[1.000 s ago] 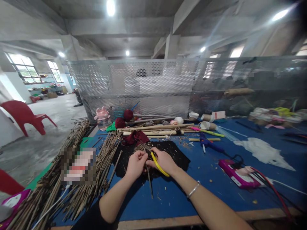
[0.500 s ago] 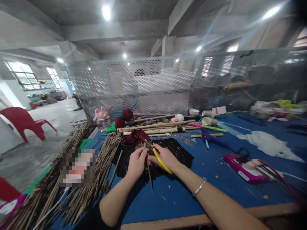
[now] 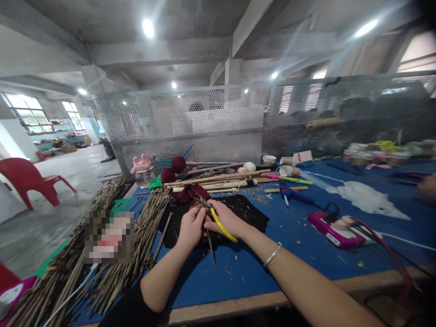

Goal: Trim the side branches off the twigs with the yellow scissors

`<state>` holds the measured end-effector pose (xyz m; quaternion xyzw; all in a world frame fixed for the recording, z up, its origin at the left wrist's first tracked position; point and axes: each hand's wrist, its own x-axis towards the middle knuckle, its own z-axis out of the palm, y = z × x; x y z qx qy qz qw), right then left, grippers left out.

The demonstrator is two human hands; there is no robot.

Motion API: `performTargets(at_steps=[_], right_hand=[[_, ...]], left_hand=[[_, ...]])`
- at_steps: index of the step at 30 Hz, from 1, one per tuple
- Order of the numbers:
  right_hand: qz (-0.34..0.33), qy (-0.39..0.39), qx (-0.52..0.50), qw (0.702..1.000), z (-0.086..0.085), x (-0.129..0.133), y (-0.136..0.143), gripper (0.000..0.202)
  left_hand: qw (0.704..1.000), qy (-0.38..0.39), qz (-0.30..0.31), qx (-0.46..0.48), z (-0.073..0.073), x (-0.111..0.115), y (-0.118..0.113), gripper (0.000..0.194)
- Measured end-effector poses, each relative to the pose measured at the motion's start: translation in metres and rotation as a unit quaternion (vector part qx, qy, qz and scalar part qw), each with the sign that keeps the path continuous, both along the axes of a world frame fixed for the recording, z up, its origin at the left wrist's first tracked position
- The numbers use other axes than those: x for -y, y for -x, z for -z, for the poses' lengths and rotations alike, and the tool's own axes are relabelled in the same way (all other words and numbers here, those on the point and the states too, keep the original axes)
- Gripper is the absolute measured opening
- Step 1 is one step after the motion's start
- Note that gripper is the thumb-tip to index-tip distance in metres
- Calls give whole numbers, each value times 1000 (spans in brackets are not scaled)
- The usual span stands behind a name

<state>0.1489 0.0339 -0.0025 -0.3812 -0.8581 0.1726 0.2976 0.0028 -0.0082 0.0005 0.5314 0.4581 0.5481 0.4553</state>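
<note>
Pinching a thin twig point(image 3: 211, 250) between thumb and fingertips, the left hand point(image 3: 191, 227) shows no gap in its grip; we judge it steadies the piece close to the blades. The right hand point(image 3: 228, 217) curls its fingers around the yellow-handled scissors point(image 3: 218, 222); how far the blades are parted we cannot tell — the fingertips and a dark red cloth point(image 3: 186, 196) crowd them. Both hands meet over a black cloth point(image 3: 250, 213), probably spread there to guard the blue tabletop point(image 3: 245, 281), and the twig's lower end slants toward us past its near edge. Left of it we find a heap of twigs point(image 3: 143, 236), perhaps placed for easy reach, though it hems in the left arm. Pale sticks point(image 3: 225, 185) lie beyond. On the right, a glue gun point(image 3: 296, 195) and a magenta power strip point(image 3: 335, 231) sit apart from the scissors — clutter, but not between the hands.
</note>
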Motion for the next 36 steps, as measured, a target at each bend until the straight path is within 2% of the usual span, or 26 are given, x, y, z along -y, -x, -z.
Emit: performTargets(at_steps=[6,15,23,29,36], right_hand=[[-5,40,-37,999,-5,9,7,43],[34,40,-27,998,-1,7,5,43],[32,49,-31,998,-1,5,4,40],[40,46,-15,998,-4,8,1,38],[96,4,53,994,-3,9,0,46]], left_hand=[[1000,-14,-16,-14,-3,1,1,34],[999,-24,-28,-17,-1,1,-3,33],[1000,-11,-26,-7,2,0,-3,34],[999,38,-13,5,3,-2,-3,37],[999,5,33,-22,6,-3,2,33]])
